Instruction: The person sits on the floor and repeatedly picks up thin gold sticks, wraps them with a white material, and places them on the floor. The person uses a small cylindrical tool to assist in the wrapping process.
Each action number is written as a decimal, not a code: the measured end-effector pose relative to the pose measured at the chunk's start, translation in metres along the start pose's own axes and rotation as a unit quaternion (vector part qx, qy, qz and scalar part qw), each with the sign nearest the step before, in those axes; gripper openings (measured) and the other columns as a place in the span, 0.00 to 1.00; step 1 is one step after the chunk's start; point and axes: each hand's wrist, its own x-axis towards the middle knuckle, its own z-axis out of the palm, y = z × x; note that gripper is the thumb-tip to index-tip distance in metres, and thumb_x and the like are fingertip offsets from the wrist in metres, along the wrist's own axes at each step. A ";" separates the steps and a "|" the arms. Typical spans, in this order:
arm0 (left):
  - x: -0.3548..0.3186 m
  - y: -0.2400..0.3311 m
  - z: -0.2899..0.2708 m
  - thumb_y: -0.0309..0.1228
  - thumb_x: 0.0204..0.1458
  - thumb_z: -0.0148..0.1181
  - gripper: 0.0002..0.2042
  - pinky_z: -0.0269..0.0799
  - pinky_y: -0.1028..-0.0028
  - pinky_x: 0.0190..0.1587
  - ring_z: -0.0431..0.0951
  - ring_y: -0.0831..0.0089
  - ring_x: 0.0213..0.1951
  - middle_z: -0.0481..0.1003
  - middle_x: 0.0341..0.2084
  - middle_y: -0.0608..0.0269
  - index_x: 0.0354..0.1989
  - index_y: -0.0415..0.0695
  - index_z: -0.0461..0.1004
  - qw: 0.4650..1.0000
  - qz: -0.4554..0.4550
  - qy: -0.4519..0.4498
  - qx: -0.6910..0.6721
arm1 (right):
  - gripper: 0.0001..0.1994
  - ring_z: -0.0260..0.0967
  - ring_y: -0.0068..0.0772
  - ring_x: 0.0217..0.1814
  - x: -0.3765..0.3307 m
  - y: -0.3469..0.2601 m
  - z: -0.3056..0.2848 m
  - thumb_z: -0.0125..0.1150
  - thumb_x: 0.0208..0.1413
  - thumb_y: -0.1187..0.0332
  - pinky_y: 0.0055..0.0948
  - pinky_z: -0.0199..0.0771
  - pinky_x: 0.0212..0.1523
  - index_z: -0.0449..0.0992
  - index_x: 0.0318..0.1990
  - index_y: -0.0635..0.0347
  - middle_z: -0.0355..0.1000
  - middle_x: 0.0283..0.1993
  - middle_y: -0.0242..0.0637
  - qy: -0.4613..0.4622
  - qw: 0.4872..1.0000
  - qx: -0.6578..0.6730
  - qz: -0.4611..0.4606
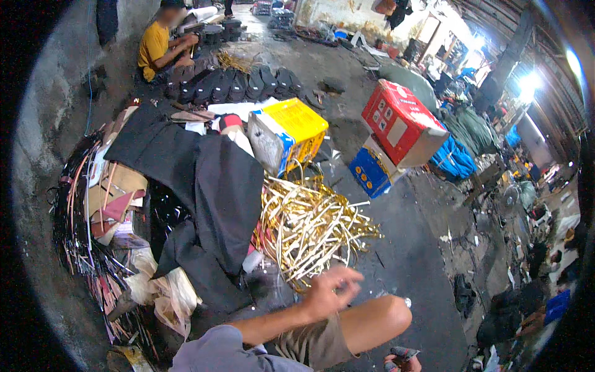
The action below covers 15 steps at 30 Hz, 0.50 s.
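Note:
My left hand (334, 289) reaches in over my bent knee, beside the near edge of a heap of shiny gold and white strips (316, 226). Its fingers are apart and slightly blurred, and I see nothing held in them. At the bottom edge is part of my right hand (403, 359). Its fingers look curled and a grey wrap covers some of them; what they hold, if anything, is hidden. Large black sheets of material (226, 192) lie draped left of the strips.
A yellow and blue box (291, 133) stands behind the strips. A red box (403, 118) rests on a blue box (370, 167) farther right. Bundled cords (80, 229) and plastic bags (167, 294) crowd the left. A person in yellow (156, 49) sits beyond rows of black pieces (238, 85).

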 end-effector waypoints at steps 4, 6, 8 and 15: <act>-0.055 0.055 0.062 0.26 0.55 0.63 0.10 0.76 0.69 0.45 0.80 0.64 0.44 0.78 0.40 0.58 0.44 0.39 0.78 0.954 0.230 -0.169 -0.091 | 0.14 0.74 0.26 0.45 -0.016 0.014 -0.012 0.63 0.60 0.78 0.28 0.76 0.50 0.76 0.54 0.67 0.78 0.44 0.37 0.117 0.975 -0.133 -0.132; -0.067 0.076 0.085 0.27 0.56 0.63 0.10 0.75 0.69 0.45 0.80 0.65 0.44 0.77 0.40 0.59 0.45 0.40 0.78 0.951 0.203 -0.199 -0.123 | 0.13 0.74 0.28 0.45 -0.025 0.030 -0.019 0.62 0.61 0.79 0.28 0.76 0.49 0.76 0.53 0.68 0.78 0.44 0.39 0.148 0.973 -0.041 -0.172; -0.077 0.082 0.097 0.28 0.56 0.63 0.10 0.75 0.69 0.44 0.79 0.66 0.43 0.77 0.40 0.59 0.45 0.41 0.78 0.943 0.140 -0.265 -0.145 | 0.13 0.74 0.29 0.45 -0.034 0.037 -0.018 0.62 0.61 0.77 0.29 0.76 0.49 0.76 0.53 0.68 0.78 0.44 0.40 0.150 0.976 -0.041 -0.152; -0.110 0.058 0.124 0.31 0.54 0.67 0.09 0.74 0.75 0.44 0.79 0.79 0.38 0.81 0.33 0.64 0.39 0.39 0.82 0.874 -0.099 -0.429 -0.206 | 0.12 0.74 0.31 0.45 -0.072 0.076 -0.014 0.63 0.63 0.73 0.32 0.77 0.47 0.75 0.52 0.68 0.78 0.43 0.42 0.165 0.982 -0.049 -0.079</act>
